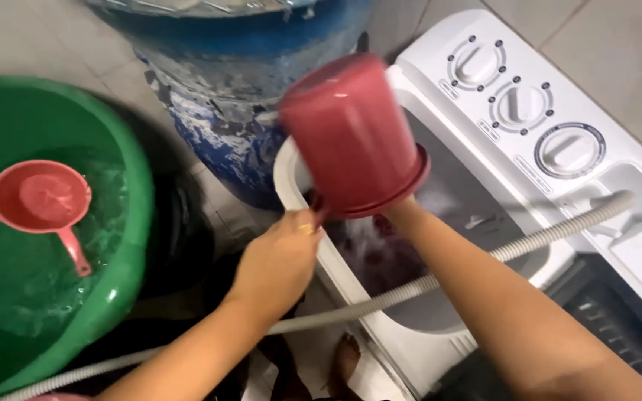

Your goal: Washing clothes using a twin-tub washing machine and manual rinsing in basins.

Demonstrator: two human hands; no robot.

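Bucket: your hands tip a red bucket [351,134] upside down over the washer tub [410,252].
Left hand [280,256]: grips its rim.
Right hand [403,212]: hidden beneath; grip unclear.
Left edge: green basin [124,245] near.

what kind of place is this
Likely a home laundry or wash area: a white twin-tub washing machine with round dials, a large green plastic basin of water holding a pink dipper, and a tiled floor.

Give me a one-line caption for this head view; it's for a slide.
Both hands, left hand and right hand, tip a red bucket upside down over the washing machine tub.
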